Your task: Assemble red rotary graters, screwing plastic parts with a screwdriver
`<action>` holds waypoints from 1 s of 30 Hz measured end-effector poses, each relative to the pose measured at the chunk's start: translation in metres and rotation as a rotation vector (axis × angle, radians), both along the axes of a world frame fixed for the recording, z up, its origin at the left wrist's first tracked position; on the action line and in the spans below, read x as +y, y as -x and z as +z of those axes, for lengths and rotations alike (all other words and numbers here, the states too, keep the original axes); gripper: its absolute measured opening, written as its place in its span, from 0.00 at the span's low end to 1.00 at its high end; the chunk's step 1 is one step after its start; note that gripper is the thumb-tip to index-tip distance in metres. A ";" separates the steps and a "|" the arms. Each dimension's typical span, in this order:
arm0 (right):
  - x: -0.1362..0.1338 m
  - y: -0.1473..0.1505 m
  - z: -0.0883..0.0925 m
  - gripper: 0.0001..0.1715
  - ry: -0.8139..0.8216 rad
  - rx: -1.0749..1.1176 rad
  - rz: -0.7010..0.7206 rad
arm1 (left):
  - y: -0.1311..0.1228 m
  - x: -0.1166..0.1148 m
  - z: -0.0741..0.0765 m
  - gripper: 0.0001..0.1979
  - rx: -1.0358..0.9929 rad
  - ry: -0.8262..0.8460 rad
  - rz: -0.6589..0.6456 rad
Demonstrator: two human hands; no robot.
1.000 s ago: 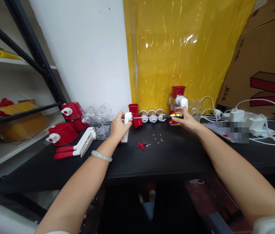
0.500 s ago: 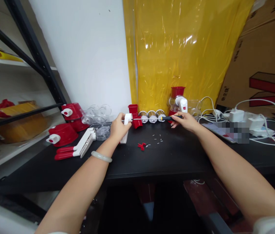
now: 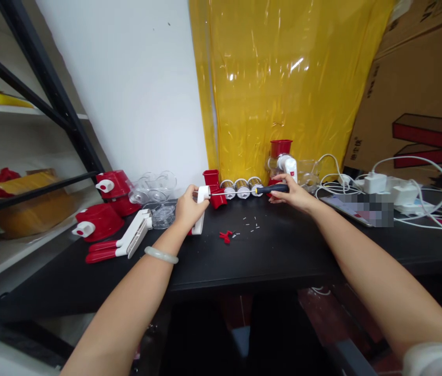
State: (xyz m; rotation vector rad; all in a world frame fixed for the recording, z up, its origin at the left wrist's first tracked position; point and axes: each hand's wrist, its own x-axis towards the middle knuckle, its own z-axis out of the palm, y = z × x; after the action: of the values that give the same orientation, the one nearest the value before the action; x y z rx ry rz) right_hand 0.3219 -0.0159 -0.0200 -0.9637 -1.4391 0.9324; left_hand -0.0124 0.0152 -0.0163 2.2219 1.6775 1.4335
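My left hand (image 3: 188, 210) grips a white crank handle (image 3: 200, 211) upright above the black table, its round end facing right. In my right hand (image 3: 291, 195) is a screwdriver (image 3: 271, 189) with a black and yellow grip, held level. Its long shaft points left, and the tip meets the round end of the white handle; whether a screw sits there is too small to tell. Small red parts (image 3: 226, 236) and several tiny screws (image 3: 251, 225) lie on the table below. Behind the shaft stand metal grater drums (image 3: 242, 189) and a red hopper piece (image 3: 215, 190).
Red bases (image 3: 99, 222), white crank handles with red grips (image 3: 129, 240) and clear plastic parts (image 3: 158, 188) are at left. An assembled red and white grater (image 3: 283, 162) stands at the back. A phone (image 3: 348, 209), chargers (image 3: 377, 184) and tangled white cables occupy the right.
The fingers of my right hand have shifted on the screwdriver grip, now more spread and raised. My view has moved slightly; the shaft still meets the white handle.
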 end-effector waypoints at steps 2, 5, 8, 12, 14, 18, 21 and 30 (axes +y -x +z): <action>-0.001 -0.001 0.002 0.28 -0.016 -0.051 -0.001 | 0.001 0.003 -0.001 0.12 -0.011 -0.002 -0.007; -0.003 -0.001 0.005 0.23 -0.013 -0.099 -0.028 | 0.001 0.004 -0.002 0.12 -0.013 0.018 -0.009; -0.004 -0.001 0.007 0.23 -0.009 -0.103 -0.060 | -0.001 0.002 -0.002 0.13 0.007 0.041 -0.014; -0.002 -0.002 0.007 0.26 -0.005 -0.128 -0.066 | -0.002 0.001 -0.002 0.13 0.013 0.037 -0.025; -0.001 -0.003 0.006 0.27 -0.006 -0.143 -0.071 | -0.002 0.001 -0.003 0.12 0.004 0.026 -0.037; -0.003 -0.003 0.006 0.29 0.004 -0.203 -0.103 | -0.003 0.003 -0.005 0.12 -0.010 0.007 -0.060; -0.003 -0.003 0.007 0.30 0.025 -0.247 -0.131 | -0.004 0.001 -0.006 0.12 -0.009 -0.009 -0.057; -0.002 0.006 0.005 0.28 0.044 0.017 -0.050 | 0.000 0.007 -0.003 0.14 -0.084 0.018 -0.029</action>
State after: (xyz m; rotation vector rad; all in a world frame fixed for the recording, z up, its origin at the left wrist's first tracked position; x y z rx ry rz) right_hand 0.3161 -0.0181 -0.0155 -1.0176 -1.3794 0.9371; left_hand -0.0125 0.0225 -0.0196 2.1361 1.6190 1.4767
